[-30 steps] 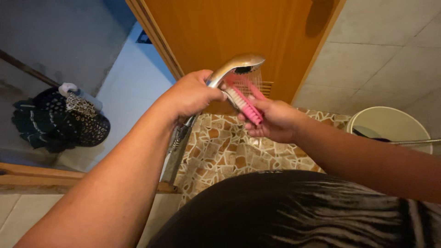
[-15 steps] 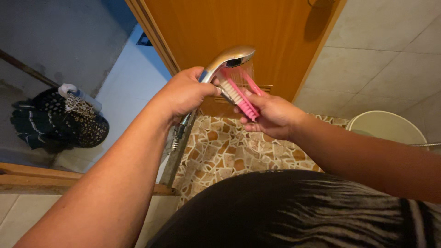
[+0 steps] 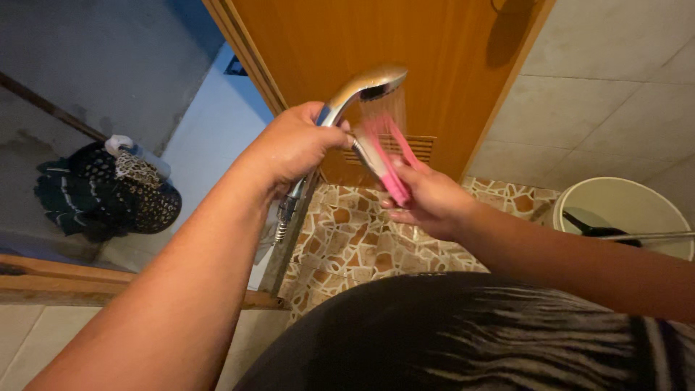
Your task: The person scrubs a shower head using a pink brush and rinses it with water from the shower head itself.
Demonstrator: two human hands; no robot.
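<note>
Bathroom tiles of pale grey cover the wall point(image 3: 622, 94) on the right, an orange wooden door point(image 3: 376, 36) fills the middle of the view, and a floor point(image 3: 347, 239) of brown and cream stone pattern lies below the hands.

Held up in front of the door, the left hand point(image 3: 293, 148) is closed tight round the handle of a silver shower head point(image 3: 365, 85), whose face tilts down and to the right; a metal hose point(image 3: 286, 217) hangs from the handle toward the floor. Water runs out of the head in a thin spray. Right under that spray the right hand point(image 3: 427, 203) grips a pink scrubbing brush point(image 3: 384, 163) by its lower end, fingers wrapped about it, the brush slanting up toward the shower head with its pale bristles facing the water. Brush and shower head are very near, though I cannot tell whether they touch.

As for the rinsing, it looks to be in full swing: water is on and striking the brush, which shows blurred in the picture. Whether the brush is clean yet cannot be judged from this view.

Off to the right stands a cream bucket point(image 3: 630, 210) with a dark ladle point(image 3: 597, 230) inside. At the left, beyond the doorway, a dark patterned heap of cloth point(image 3: 108, 192) lies on the ground.
</note>
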